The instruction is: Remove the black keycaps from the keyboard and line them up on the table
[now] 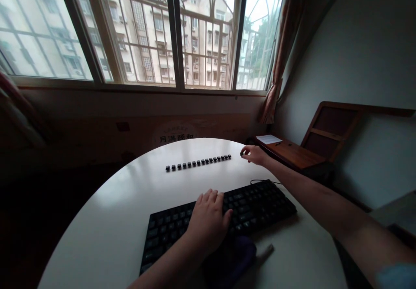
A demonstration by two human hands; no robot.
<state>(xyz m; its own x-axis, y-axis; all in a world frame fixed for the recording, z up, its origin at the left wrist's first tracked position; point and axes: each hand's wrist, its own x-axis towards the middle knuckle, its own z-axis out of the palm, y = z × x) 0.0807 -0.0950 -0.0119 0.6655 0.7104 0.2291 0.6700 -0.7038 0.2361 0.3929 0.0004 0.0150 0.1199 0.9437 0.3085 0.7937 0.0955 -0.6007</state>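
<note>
A black keyboard [260, 202] lies at a slant on the white round table. My left hand [208, 219] rests on its middle keys, fingers stretched out and thumb apart, gripping nothing. Beyond the keyboard, a row of small black keycaps [194, 163] runs across the tabletop, rising to the right. Out past the row's right end, my right hand [255, 154] pinches one black keycap [241, 154] between thumb and fingers, close to the table surface. Part of the keyboard is hidden under my left hand and forearm.
A dark purple object [243, 254] lies near me by my left wrist, a short grey bar [265, 254] beside it. The keyboard cable [260, 180] loops behind the keyboard. To the right stands a wooden chair [300, 152] with a paper [268, 139] on it. Windows are ahead.
</note>
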